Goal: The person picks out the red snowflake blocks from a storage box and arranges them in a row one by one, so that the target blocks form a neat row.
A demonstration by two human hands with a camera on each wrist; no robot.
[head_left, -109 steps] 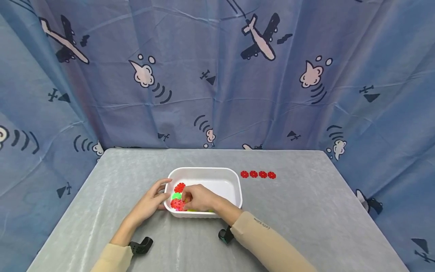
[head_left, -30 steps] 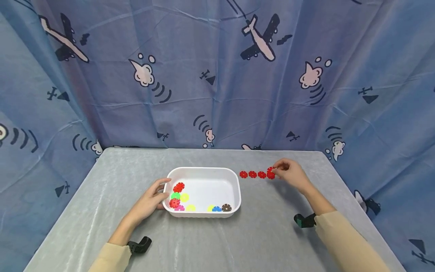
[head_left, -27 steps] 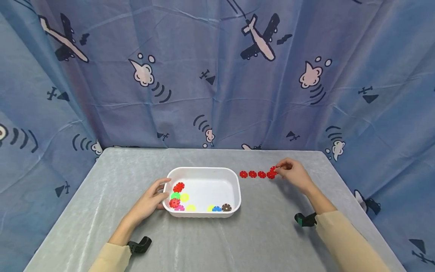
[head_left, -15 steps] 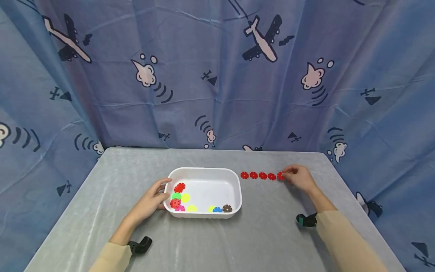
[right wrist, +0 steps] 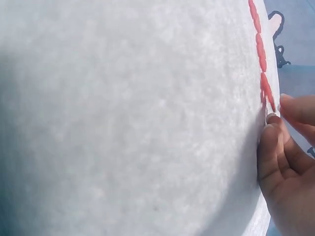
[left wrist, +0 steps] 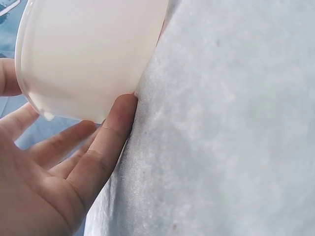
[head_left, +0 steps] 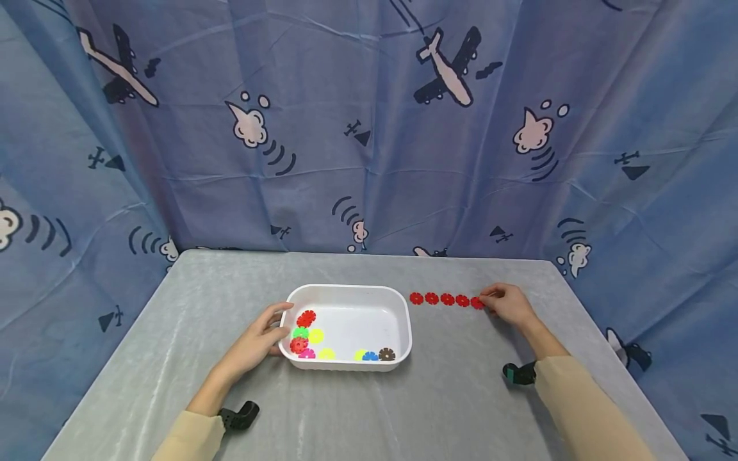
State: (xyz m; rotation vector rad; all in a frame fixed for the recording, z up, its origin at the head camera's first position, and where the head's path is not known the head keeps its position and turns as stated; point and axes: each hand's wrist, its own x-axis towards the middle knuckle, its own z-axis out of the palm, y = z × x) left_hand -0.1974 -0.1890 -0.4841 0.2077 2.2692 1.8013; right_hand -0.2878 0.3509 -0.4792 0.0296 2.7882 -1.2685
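Note:
A white tray (head_left: 346,366) holds several toothed plastic discs, among them a green disc (head_left: 301,332) and a brown disc (head_left: 387,354). My left hand (head_left: 254,346) grips the tray's left end, its fingertips over the rim; in the left wrist view the hand (left wrist: 74,167) lies along the tray wall (left wrist: 93,59). Right of the tray, several red discs (head_left: 447,299) lie flat in a row. At the row's right end my right hand (head_left: 510,306) pinches the last red disc (head_left: 476,303), partly hidden by fingertips. The right wrist view shows that hand (right wrist: 295,167) at the red row (right wrist: 261,51).
A grey cloth-covered table (head_left: 346,416) lies under everything. Behind it and at both sides hangs a blue curtain (head_left: 323,83) with printed aeroplanes. Black wrist devices sit at the left cuff (head_left: 239,416) and the right cuff (head_left: 519,373).
My right hand has gone from inside the tray to the row's right end, bringing a red disc that now lies in line with the others. My left hand has stayed at the tray.

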